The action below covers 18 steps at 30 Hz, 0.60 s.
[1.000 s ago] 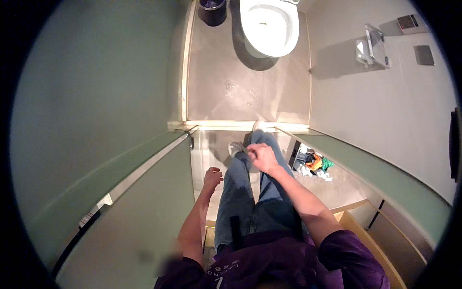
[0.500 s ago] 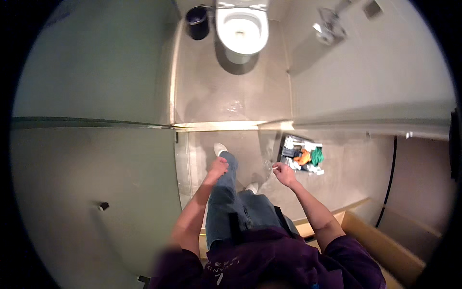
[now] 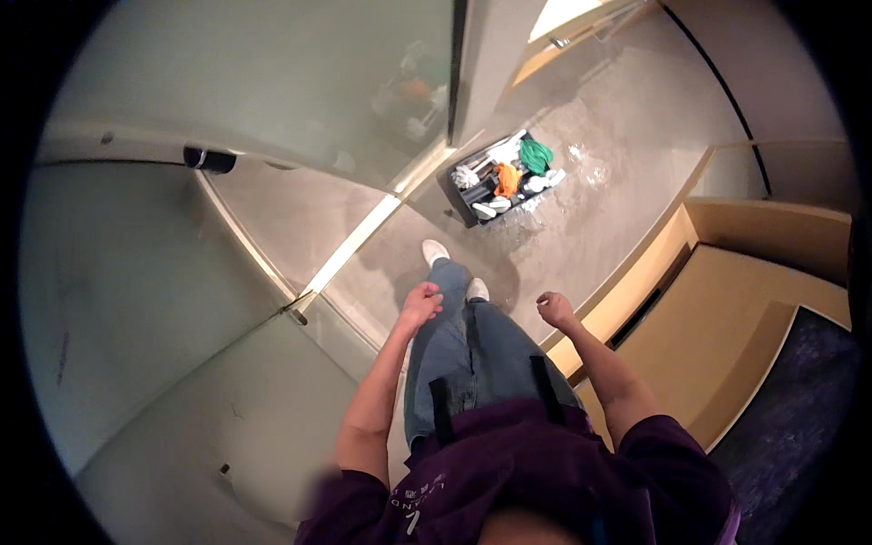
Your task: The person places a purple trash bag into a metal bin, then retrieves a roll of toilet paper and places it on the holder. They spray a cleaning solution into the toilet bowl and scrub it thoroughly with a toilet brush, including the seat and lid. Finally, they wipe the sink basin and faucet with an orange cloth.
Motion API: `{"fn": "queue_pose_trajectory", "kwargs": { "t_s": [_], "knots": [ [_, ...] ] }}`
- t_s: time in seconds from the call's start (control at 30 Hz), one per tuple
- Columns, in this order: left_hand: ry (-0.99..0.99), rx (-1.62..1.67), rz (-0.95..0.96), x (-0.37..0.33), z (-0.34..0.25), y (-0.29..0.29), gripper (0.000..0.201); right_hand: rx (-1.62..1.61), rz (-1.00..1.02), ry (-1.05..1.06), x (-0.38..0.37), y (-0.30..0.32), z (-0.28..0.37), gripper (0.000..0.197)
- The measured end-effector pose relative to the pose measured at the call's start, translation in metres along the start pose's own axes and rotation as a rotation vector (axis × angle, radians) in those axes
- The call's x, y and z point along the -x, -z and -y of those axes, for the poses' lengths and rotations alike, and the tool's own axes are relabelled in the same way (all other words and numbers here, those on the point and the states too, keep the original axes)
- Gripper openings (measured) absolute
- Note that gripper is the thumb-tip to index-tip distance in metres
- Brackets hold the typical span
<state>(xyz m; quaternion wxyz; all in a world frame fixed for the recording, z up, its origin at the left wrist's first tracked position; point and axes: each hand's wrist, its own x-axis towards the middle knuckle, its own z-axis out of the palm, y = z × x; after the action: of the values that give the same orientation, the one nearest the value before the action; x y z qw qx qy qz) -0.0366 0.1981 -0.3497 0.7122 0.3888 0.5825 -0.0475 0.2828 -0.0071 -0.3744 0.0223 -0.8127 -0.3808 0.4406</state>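
Observation:
My left hand (image 3: 421,305) hangs in front of my left thigh, its fingers loosely bent and apart, with nothing visible in them. My right hand (image 3: 555,310) is out to the right of my legs, fingers curled closed; whatever they may hold is too small to make out. Ahead of both hands, and touched by neither, a black caddy (image 3: 461,202) sits on the floor. Inside it lie an orange cloth (image 3: 507,180), a green cloth (image 3: 536,157), and several white items, some like bottles or brushes.
Wet patches (image 3: 590,168) shine on the grey floor around the caddy. Frosted glass panels (image 3: 272,82) stand at left, with a pale floor sill (image 3: 363,232) running beside them. A wooden bed frame or bench (image 3: 727,309) with a dark mat (image 3: 799,391) lies at right.
My view has turned right, away from the toilet, which is out of sight. The caddy now appears straight ahead. The small white thing at my right fingertips no longer shows.

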Motion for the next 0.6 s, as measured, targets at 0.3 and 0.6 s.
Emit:
{"fn": "queue_pose_trajectory", "kwargs": {
  "t_s": [0.3, 0.6],
  "knots": [
    [0.054, -0.256, 0.023, -0.085, -0.013, -0.024, 0.032, -0.361, -0.045, -0.188, -0.045, -0.019, -0.014, 0.029],
    [0.060, -0.374, 0.037, -0.128, 0.029, -0.070, 0.030, -0.258, -0.119, -0.200, -0.163, -0.010, -0.029, 0.025]
  ]
}}
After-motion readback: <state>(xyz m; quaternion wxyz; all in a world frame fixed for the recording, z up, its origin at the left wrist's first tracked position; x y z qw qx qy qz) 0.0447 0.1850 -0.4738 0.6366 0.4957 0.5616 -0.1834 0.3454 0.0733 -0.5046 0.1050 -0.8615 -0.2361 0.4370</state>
